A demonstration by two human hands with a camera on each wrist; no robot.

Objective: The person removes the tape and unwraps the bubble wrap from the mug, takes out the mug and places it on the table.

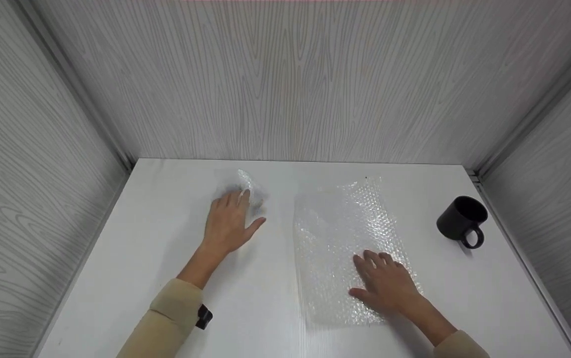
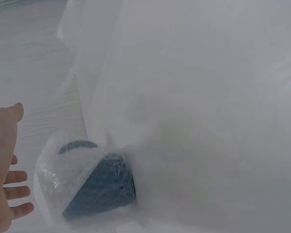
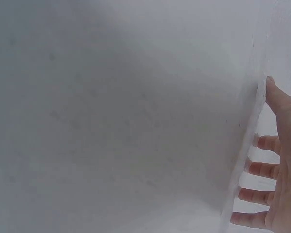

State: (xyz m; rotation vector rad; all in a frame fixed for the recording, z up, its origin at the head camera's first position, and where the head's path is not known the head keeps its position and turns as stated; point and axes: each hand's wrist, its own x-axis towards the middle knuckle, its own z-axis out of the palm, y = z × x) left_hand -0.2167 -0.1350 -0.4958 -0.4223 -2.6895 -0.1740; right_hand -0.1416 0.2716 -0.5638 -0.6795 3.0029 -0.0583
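In the head view, a flat sheet of clear bubble wrap point(image 1: 335, 233) lies right of the middle of the white table. My right hand point(image 1: 387, 283) rests on its lower right part, fingers spread and nearly straight. The right wrist view has this hand point(image 3: 288, 170) along the sheet's edge point(image 3: 247, 155). Farther left, my left hand point(image 1: 226, 223) reaches over a small clear-wrapped bundle point(image 1: 246, 180), hiding most of it. From the left wrist, the bundle is a dark mug-like thing point(image 2: 106, 187) in bubble wrap; the left hand's fingers point(image 2: 17, 192) are straight. Contact cannot be told.
A black mug point(image 1: 459, 221) stands at the table's right side, its handle toward the front. Grey wood-grain panels point(image 1: 285, 84) enclose the white table point(image 1: 116, 278) at the back and on both sides. A small black device point(image 1: 204, 316) sits at the left sleeve.
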